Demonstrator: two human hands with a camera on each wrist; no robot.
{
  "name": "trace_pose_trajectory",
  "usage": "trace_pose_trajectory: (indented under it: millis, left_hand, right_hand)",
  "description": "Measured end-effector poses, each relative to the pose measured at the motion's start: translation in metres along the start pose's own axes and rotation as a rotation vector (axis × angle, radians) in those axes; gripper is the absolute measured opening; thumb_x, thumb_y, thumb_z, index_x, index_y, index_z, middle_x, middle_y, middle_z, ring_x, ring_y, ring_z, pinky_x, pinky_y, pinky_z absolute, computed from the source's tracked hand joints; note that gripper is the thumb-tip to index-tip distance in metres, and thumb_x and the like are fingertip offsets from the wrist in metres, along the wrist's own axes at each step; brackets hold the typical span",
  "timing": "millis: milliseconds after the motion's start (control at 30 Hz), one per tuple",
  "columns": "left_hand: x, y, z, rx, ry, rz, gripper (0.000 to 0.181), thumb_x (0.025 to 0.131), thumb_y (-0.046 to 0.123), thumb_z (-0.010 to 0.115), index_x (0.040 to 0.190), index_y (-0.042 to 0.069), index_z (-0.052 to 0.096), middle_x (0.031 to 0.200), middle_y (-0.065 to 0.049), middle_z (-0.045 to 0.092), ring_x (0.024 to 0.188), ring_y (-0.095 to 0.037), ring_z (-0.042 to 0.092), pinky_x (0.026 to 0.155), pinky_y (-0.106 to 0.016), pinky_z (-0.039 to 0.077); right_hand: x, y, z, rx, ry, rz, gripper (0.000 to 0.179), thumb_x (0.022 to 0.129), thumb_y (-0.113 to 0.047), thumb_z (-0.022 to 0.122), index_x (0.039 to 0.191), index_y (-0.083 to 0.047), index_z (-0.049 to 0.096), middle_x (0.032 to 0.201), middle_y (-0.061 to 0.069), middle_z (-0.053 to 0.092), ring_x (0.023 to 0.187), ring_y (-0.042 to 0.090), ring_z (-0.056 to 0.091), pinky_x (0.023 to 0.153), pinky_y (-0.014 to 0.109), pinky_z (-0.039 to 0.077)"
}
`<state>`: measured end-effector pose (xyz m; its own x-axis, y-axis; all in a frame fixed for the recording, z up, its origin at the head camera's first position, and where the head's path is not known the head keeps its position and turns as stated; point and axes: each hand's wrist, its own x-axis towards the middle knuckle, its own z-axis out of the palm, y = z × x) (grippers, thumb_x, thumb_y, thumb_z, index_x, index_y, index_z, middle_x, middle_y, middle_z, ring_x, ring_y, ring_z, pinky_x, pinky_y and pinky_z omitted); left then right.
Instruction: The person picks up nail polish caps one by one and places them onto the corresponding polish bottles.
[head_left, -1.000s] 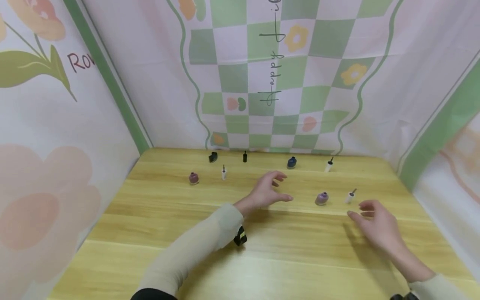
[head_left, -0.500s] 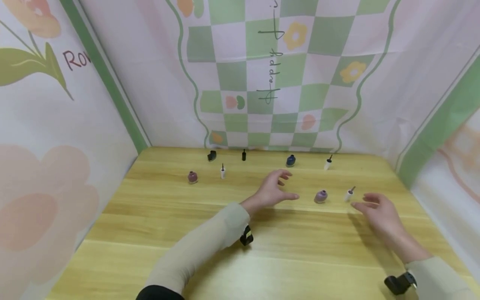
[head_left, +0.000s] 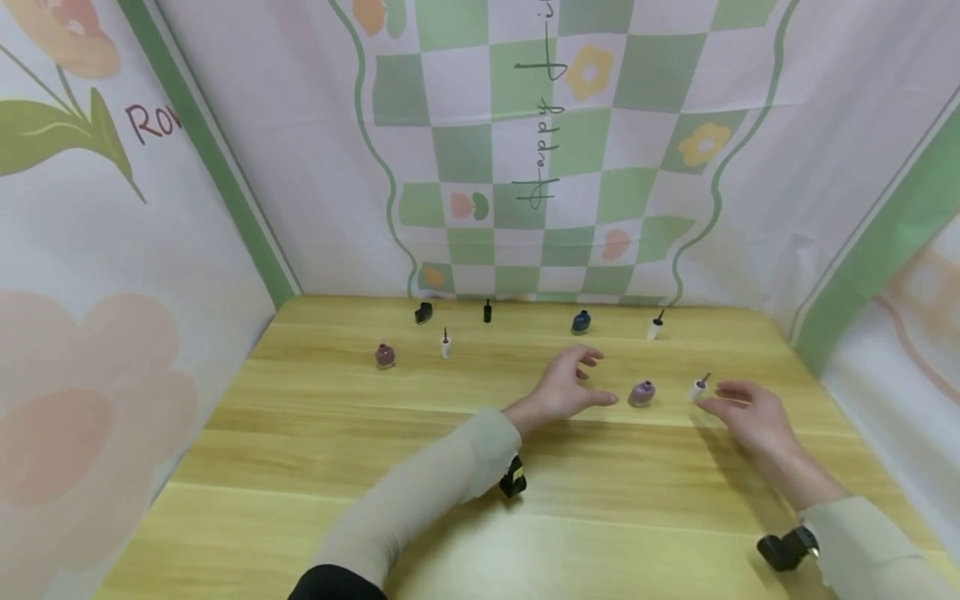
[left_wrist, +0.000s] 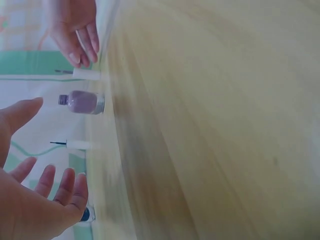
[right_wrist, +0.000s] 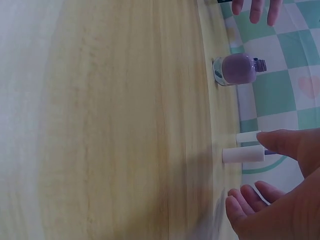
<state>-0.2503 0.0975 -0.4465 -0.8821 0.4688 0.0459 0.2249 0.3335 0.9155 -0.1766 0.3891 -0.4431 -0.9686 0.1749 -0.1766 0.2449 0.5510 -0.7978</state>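
Observation:
An uncapped bottle of lilac nail polish (head_left: 642,393) stands upright on the wooden table. To its right a white nail polish cap (right_wrist: 244,154) stands with its brush pointing up. My left hand (head_left: 566,387) reaches toward the bottle from the left, thumb and fingers spread apart, thumb tip a little short of the glass. At the white cap, my right hand (head_left: 753,417) has its thumb and fingers on either side. The right wrist view shows the thumb overlapping the brush end and a gap between the cap and the other fingers. Neither hand holds anything.
Behind stand a dark blue polish bottle (head_left: 581,322) and another white brush cap (head_left: 656,327). Farther left are a mauve bottle (head_left: 385,356), a white brush cap (head_left: 446,345), a black bottle (head_left: 423,313) and a black brush cap (head_left: 487,312). Printed cloth hangs behind the table (head_left: 300,467).
My left hand has moved right, closer to the lilac bottle. My right hand has moved left and slightly away from me, up to the white cap. The bottles and caps stay put.

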Motion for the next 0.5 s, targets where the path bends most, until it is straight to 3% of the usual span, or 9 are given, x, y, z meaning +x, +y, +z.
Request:
trace_pose_trajectory:
  millis: [200, 500]
  left_hand:
    - [0.002, 0.001, 0.009, 0.007, 0.001, -0.007, 0.071, 0.079, 0.020, 0.090, 0.141, 0.014, 0.056, 0.135, -0.006, 0.060, 0.112, -0.023, 0.061, 0.082, -0.022, 0.052]
    - [0.005, 0.003, 0.018, 0.007, 0.006, -0.036, 0.068, 0.079, 0.018, 0.090, 0.138, 0.015, 0.057, 0.132, -0.006, 0.061, 0.111, -0.023, 0.062, 0.081, -0.022, 0.052]
  right_hand:
    - [0.002, -0.002, 0.000, 0.015, -0.018, 0.010, 0.085, 0.101, -0.039, 0.065, 0.153, 0.013, 0.023, 0.157, 0.038, 0.027, 0.138, 0.056, 0.033, 0.110, 0.068, 0.034]
    - [0.004, -0.003, 0.001, -0.004, -0.017, 0.005, 0.081, 0.102, -0.038, 0.064, 0.152, 0.013, 0.027, 0.155, 0.037, 0.032, 0.136, 0.052, 0.038, 0.106, 0.060, 0.042]
